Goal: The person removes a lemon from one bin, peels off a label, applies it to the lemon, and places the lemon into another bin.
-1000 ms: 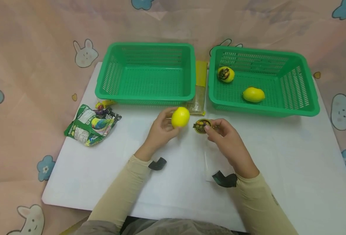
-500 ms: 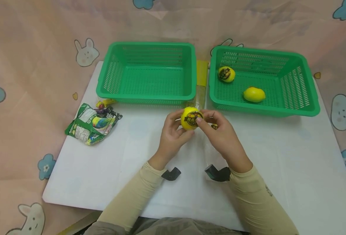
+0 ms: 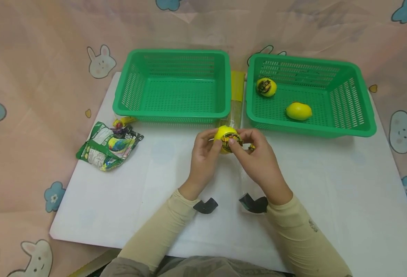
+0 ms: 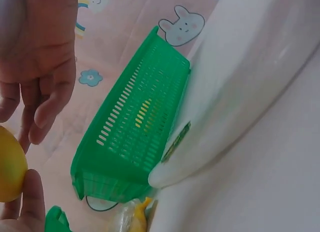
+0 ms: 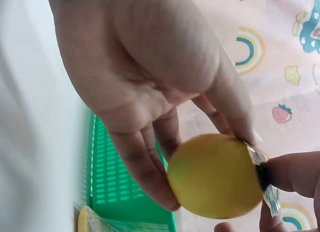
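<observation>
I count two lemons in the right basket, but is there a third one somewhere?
Yes: in the head view the third lemon is held between both hands, left hand and right hand, above the white board, just in front of the gap between the two green baskets.

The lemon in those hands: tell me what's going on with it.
A person holds a lemon between both hands over the white table. The left hand grips it while the right hand presses a dark sticker onto it. Two more lemons, one stickered and one plain-looking, lie in the right basket. The left basket shows nothing inside. A snack bag lies at the left.
</observation>
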`<control>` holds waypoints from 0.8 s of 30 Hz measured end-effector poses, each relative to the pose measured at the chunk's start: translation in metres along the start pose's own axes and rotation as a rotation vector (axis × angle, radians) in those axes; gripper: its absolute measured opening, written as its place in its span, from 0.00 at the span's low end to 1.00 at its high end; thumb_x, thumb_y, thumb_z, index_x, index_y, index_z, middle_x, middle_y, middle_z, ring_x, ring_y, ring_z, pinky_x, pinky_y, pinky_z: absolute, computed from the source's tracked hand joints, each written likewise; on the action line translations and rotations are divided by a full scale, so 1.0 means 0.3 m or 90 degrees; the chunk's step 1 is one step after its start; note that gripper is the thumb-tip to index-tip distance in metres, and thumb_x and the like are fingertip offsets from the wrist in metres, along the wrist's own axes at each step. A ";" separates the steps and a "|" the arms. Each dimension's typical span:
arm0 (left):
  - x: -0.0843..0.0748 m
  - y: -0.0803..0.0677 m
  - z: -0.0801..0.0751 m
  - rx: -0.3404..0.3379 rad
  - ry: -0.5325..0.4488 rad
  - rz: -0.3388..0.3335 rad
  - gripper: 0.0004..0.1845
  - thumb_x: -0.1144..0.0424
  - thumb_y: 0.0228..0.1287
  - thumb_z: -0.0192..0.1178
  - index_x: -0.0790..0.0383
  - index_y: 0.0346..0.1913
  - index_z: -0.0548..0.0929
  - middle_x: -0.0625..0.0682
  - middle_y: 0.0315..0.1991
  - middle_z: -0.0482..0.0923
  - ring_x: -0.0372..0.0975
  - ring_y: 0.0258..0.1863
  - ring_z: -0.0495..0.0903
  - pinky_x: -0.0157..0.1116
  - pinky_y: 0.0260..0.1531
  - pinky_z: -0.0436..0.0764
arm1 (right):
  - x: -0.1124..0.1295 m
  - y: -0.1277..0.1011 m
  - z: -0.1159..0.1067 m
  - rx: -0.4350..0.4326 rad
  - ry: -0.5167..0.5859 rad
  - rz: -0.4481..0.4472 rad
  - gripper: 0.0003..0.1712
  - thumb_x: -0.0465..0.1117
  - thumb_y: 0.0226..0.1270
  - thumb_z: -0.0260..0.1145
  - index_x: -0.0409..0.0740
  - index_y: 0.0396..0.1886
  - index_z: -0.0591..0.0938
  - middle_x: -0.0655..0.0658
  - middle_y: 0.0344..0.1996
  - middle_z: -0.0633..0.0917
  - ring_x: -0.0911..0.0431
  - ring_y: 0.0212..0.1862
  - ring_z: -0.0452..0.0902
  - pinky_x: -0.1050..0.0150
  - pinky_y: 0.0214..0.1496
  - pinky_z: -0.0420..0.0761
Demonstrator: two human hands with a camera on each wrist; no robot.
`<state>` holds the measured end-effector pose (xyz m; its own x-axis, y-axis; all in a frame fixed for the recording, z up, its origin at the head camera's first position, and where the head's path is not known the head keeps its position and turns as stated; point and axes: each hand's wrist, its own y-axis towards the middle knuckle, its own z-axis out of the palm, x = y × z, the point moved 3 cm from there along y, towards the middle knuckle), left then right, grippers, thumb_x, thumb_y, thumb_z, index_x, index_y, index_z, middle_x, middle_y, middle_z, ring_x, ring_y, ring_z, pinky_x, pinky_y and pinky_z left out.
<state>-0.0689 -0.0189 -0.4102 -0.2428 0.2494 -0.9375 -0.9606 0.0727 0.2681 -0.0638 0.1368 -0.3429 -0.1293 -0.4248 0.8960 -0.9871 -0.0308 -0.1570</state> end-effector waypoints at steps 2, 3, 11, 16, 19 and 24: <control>-0.003 0.001 0.005 -0.001 -0.017 -0.011 0.19 0.69 0.83 0.50 0.70 0.70 0.65 0.65 0.65 0.72 0.47 0.56 0.81 0.38 0.54 0.83 | -0.004 -0.003 0.007 0.002 0.021 0.004 0.26 0.52 0.78 0.69 0.38 0.58 0.72 0.44 0.68 0.77 0.48 0.64 0.74 0.51 0.58 0.80; -0.003 0.001 0.007 0.000 -0.028 -0.021 0.20 0.67 0.84 0.50 0.69 0.71 0.64 0.65 0.65 0.72 0.45 0.56 0.80 0.38 0.54 0.83 | -0.007 -0.004 0.009 0.005 0.032 0.007 0.28 0.53 0.78 0.69 0.39 0.61 0.71 0.44 0.68 0.76 0.48 0.64 0.74 0.51 0.58 0.80; -0.034 0.005 0.027 0.003 -0.146 -0.116 0.28 0.46 0.83 0.55 0.59 0.72 0.65 0.59 0.63 0.76 0.40 0.54 0.81 0.36 0.54 0.82 | -0.018 -0.001 0.016 0.022 0.100 0.010 0.33 0.55 0.77 0.70 0.42 0.70 0.73 0.43 0.61 0.79 0.50 0.61 0.74 0.58 0.57 0.78; -0.047 0.010 0.032 0.012 -0.154 -0.130 0.45 0.35 0.63 0.69 0.59 0.72 0.65 0.62 0.67 0.74 0.42 0.56 0.82 0.38 0.56 0.83 | -0.019 -0.003 0.017 0.000 0.149 -0.022 0.27 0.47 0.79 0.69 0.39 0.68 0.74 0.42 0.61 0.78 0.51 0.60 0.74 0.65 0.53 0.82; -0.051 0.013 0.030 0.013 -0.155 -0.142 0.46 0.36 0.62 0.69 0.60 0.72 0.65 0.64 0.68 0.73 0.42 0.57 0.82 0.38 0.56 0.83 | -0.022 -0.003 0.018 -0.010 0.183 -0.025 0.24 0.43 0.80 0.67 0.37 0.67 0.74 0.42 0.60 0.78 0.51 0.60 0.73 0.64 0.54 0.80; -0.052 0.014 0.023 -0.001 -0.155 -0.152 0.47 0.38 0.60 0.69 0.64 0.72 0.67 0.65 0.68 0.74 0.42 0.57 0.83 0.39 0.55 0.84 | -0.033 0.003 0.023 0.000 0.209 -0.014 0.22 0.41 0.83 0.62 0.35 0.68 0.72 0.39 0.59 0.77 0.50 0.58 0.70 0.56 0.57 0.73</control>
<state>-0.0682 -0.0158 -0.3928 0.0289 0.4487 -0.8932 -0.9867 0.1558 0.0463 -0.0627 0.1348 -0.3548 -0.1320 -0.1102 0.9851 -0.9899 -0.0368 -0.1368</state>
